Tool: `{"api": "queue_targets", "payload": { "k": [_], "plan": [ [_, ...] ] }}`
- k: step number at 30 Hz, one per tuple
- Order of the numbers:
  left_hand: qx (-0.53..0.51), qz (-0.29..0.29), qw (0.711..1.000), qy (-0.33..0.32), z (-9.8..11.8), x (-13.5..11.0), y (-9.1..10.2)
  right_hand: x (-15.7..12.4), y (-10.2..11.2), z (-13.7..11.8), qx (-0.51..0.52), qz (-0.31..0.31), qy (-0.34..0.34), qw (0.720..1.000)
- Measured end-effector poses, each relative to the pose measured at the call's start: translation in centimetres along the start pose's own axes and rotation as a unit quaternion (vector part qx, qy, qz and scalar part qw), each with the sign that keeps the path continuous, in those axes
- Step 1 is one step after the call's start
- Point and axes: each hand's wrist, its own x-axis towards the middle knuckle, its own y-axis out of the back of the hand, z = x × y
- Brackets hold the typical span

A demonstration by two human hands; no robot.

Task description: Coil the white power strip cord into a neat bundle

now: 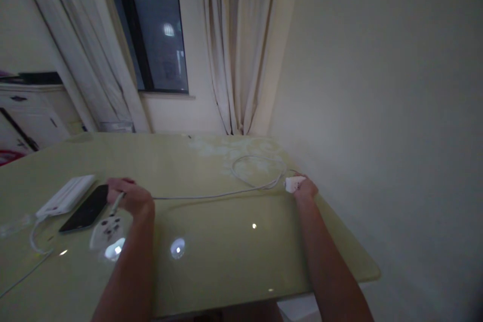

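My left hand [130, 196] is closed around a white cable [196, 197], which runs from it to the right across the table. Below that hand a short stretch of cord leads to a white socket block [107, 232] with dark holes. My right hand [306, 188], near the table's right edge, grips a white block with small dark marks [293, 184]; I cannot tell whether it is a plug or a socket. Loose loops of the cable [256, 157] lie just left of it.
A black phone [86, 209] lies at the left beside a white rectangular device [68, 195], with a white lead [35, 241] curving from it. The glossy table [211, 261] meets a wall [377, 110] on the right. Curtains [241, 45] hang behind.
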Motion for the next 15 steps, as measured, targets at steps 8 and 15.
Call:
{"api": "queue_targets", "payload": {
  "k": [8,15],
  "plan": [
    [0.136,-0.283,0.928,-0.202,3.0,-9.0,-2.4,-6.4,-3.7,1.9,-0.067,-0.264,-0.059,0.961],
    [0.109,-0.387,0.835,-0.377,3.2,-16.0,-3.8,-13.9,-5.8,2.9,-0.169,-0.444,0.024,0.879]
  ]
}}
